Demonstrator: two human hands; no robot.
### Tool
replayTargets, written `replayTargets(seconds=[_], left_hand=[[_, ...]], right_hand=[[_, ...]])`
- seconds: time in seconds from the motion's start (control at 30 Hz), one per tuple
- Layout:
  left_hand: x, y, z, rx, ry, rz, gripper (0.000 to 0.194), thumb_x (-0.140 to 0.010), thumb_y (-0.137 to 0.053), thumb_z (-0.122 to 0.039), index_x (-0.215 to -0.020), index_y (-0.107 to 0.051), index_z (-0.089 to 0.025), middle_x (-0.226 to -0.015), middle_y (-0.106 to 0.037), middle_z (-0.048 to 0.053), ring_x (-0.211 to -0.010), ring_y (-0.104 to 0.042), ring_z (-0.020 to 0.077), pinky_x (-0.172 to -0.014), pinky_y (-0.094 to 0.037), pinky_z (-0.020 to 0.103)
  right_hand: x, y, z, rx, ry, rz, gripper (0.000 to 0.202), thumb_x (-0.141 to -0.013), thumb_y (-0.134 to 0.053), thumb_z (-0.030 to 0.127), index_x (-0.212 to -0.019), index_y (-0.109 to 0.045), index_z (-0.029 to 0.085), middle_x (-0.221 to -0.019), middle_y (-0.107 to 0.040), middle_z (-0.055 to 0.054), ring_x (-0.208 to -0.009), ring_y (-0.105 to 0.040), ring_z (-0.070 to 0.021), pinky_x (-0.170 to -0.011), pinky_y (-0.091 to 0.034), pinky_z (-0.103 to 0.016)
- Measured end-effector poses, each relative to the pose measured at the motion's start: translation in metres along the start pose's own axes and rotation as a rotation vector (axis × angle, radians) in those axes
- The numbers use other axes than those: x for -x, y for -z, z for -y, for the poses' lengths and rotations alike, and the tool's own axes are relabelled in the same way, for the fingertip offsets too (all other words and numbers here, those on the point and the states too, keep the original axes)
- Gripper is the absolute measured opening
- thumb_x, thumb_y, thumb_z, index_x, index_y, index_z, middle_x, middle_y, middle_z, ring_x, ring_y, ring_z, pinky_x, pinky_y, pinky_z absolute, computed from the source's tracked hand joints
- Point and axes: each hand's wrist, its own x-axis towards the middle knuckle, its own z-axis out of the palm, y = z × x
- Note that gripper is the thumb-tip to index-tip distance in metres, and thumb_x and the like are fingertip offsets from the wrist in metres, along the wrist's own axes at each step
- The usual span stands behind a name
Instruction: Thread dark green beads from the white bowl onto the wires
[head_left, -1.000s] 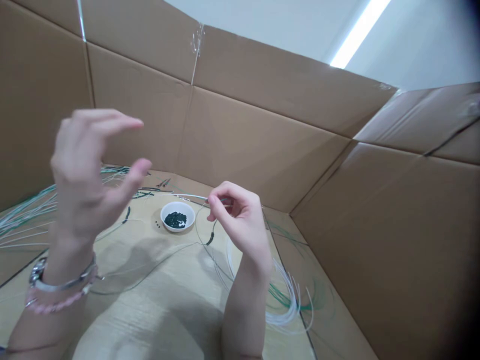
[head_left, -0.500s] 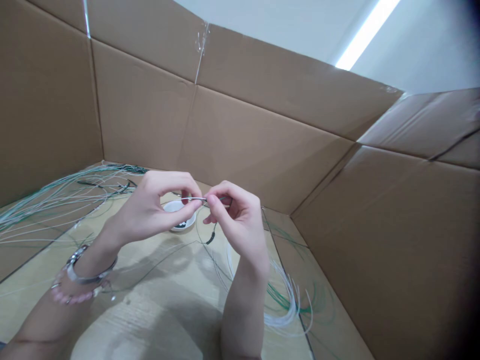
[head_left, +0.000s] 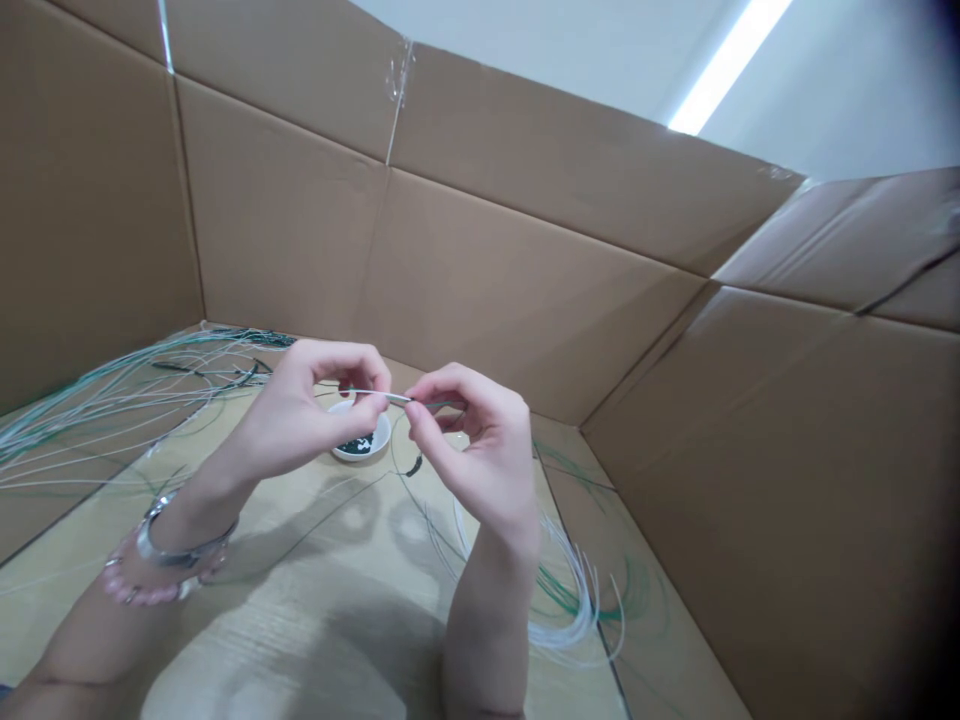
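Between my two hands runs a thin pale wire (head_left: 398,398), held above the table. My left hand (head_left: 322,395) pinches it between thumb and forefinger, and my right hand (head_left: 476,430) pinches it a short way to the right. Whether a small dark piece sits on the wire at my right fingertips is too small to tell. Behind my left fingers stands a white bowl (head_left: 382,440) with small black pieces (head_left: 358,445) in it. Below and between the hands, a short black sleeve-like piece (head_left: 414,466) hangs on a thin strand.
A bundle of white and green wires (head_left: 97,400) lies along the left side. Coiled white wire (head_left: 577,620) and green wires (head_left: 559,590) lie to the right of my right forearm. Tall cardboard walls (head_left: 525,290) enclose the wooden table (head_left: 315,620).
My hands have drawn slightly apart, the left shifting left, so more wire shows between the fingertips. The dangling black piece has shifted a little left and up.
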Motion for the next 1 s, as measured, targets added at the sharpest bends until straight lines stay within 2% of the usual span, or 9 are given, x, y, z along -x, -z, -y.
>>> replayTargets(seconds=[0.17,0.27,0.37,0.5,0.63,0.77,0.87,0.9,1.0], left_hand=[[-0.001,0.021,0.008,0.125,0.000,-0.067,0.012,-0.070,-0.059,-0.011,-0.060,-0.056,-0.017,-0.057,-0.052,-0.003,-0.056,-0.045,0.0073,-0.050,-0.034,0.020],[-0.001,0.036,0.011,0.080,-0.005,-0.130,0.011,-0.070,-0.060,-0.012,-0.060,-0.057,-0.017,-0.057,-0.052,-0.002,-0.056,-0.046,0.0081,-0.048,-0.034,0.020],[0.000,0.046,0.011,-0.072,0.024,-0.077,0.015,-0.073,-0.062,-0.018,-0.059,-0.058,-0.016,-0.057,-0.051,-0.001,-0.056,-0.044,0.0093,-0.048,-0.035,0.022],[0.001,0.045,0.006,-0.113,0.081,-0.053,0.023,-0.079,-0.062,-0.031,-0.061,-0.059,-0.017,-0.052,-0.040,-0.002,-0.047,-0.031,0.0067,-0.040,-0.022,0.022],[0.000,0.038,0.003,-0.137,0.061,-0.158,0.021,-0.082,-0.061,-0.029,-0.065,-0.058,-0.017,-0.051,-0.029,-0.005,-0.045,-0.021,0.0046,-0.038,-0.013,0.021],[-0.004,0.033,0.006,-0.182,0.014,-0.212,0.019,-0.084,-0.059,-0.026,-0.068,-0.056,-0.016,-0.051,-0.028,-0.006,-0.045,-0.020,0.0040,-0.038,-0.013,0.020],[-0.007,0.032,0.010,-0.227,0.009,-0.152,0.018,-0.085,-0.057,-0.026,-0.069,-0.057,-0.016,-0.052,-0.035,-0.006,-0.044,-0.023,0.0042,-0.038,-0.016,0.020],[-0.008,0.030,0.010,-0.235,0.018,-0.088,0.019,-0.085,-0.056,-0.027,-0.070,-0.057,-0.016,-0.052,-0.037,-0.006,-0.044,-0.025,0.0043,-0.039,-0.018,0.019],[-0.011,0.022,0.012,-0.247,0.043,0.165,0.019,-0.086,-0.055,-0.027,-0.071,-0.058,-0.016,-0.051,-0.040,-0.006,-0.045,-0.030,0.0049,-0.041,-0.022,0.019]], right_hand=[[0.002,0.004,0.000,0.013,-0.007,-0.028,0.002,-0.079,-0.060,0.017,-0.079,-0.060,0.019,-0.074,-0.060,0.003,-0.065,-0.058,-0.0066,-0.055,-0.053,-0.017],[0.003,0.005,-0.001,0.017,-0.018,-0.037,0.002,-0.080,-0.059,0.018,-0.079,-0.060,0.019,-0.073,-0.059,0.003,-0.065,-0.057,-0.0072,-0.056,-0.054,-0.018],[0.002,0.004,-0.001,0.014,-0.044,-0.020,0.002,-0.081,-0.059,0.019,-0.079,-0.060,0.019,-0.073,-0.059,0.002,-0.065,-0.057,-0.0076,-0.056,-0.054,-0.019],[0.000,0.006,-0.002,0.025,-0.080,0.012,0.003,-0.080,-0.059,0.020,-0.077,-0.060,0.019,-0.073,-0.061,0.002,-0.065,-0.058,-0.0079,-0.058,-0.053,-0.020],[-0.003,0.009,-0.007,0.094,-0.151,0.239,0.005,-0.076,-0.057,0.017,-0.072,-0.060,0.017,-0.069,-0.063,0.002,-0.062,-0.059,-0.0080,-0.061,-0.052,-0.021],[-0.005,0.014,-0.016,0.235,-0.238,0.506,0.009,-0.073,-0.055,0.015,-0.067,-0.061,0.018,-0.066,-0.064,0.001,-0.064,-0.060,-0.0104,-0.064,-0.051,-0.025],[-0.005,0.019,-0.024,0.337,-0.268,0.668,0.006,-0.072,-0.060,0.018,-0.070,-0.065,0.019,-0.072,-0.068,-0.001,-0.073,-0.064,-0.0156,-0.074,-0.051,-0.033],[-0.006,0.020,-0.026,0.330,-0.259,0.657,0.006,-0.072,-0.063,0.021,-0.076,-0.066,0.019,-0.081,-0.070,-0.003,-0.081,-0.065,-0.0179,-0.080,-0.051,-0.036],[-0.012,0.011,-0.031,0.055,-0.229,0.494,0.036,-0.072,-0.070,0.031,-0.106,-0.061,0.023,-0.110,-0.065,-0.006,-0.100,-0.061,-0.0183,-0.091,-0.048,-0.037]])
